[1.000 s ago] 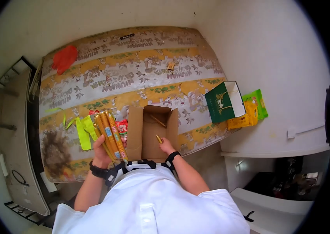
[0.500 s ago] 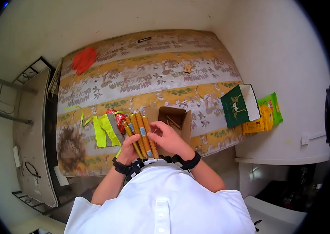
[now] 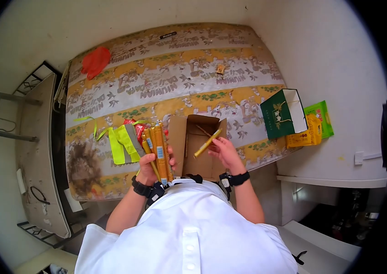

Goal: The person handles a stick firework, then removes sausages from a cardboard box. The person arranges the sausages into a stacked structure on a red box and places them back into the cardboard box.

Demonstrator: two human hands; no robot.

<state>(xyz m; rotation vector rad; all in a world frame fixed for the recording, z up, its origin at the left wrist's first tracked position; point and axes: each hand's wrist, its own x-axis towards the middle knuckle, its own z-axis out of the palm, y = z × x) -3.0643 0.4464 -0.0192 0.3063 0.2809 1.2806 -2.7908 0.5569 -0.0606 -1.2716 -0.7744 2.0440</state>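
Observation:
Wrapped around a bundle of several long golden sticks (image 3: 160,153) is my left hand (image 3: 148,168), left of the cardboard box. My right hand (image 3: 227,154) pinches a single yellow stick (image 3: 207,143), held tilted over the open cardboard box (image 3: 178,144). Inside the box, thin brown sticks (image 3: 203,130) lean near the far wall. A neon yellow vest (image 3: 121,144) with a grey strip lies left of the bundle, and a red packet (image 3: 138,129) shows partly behind the sticks.
A dark green gift bag (image 3: 278,114) stands at the mattress's right edge, beside a yellow pack (image 3: 310,133) and a green pack (image 3: 326,119). A red plastic bag (image 3: 96,62) and a small black object (image 3: 168,35) lie farther back on the patterned mattress (image 3: 157,91).
My right hand has left the bundle and moved right over the box, now with a single yellow stick. The bundle stays in my left hand. The camera view has shifted slightly.

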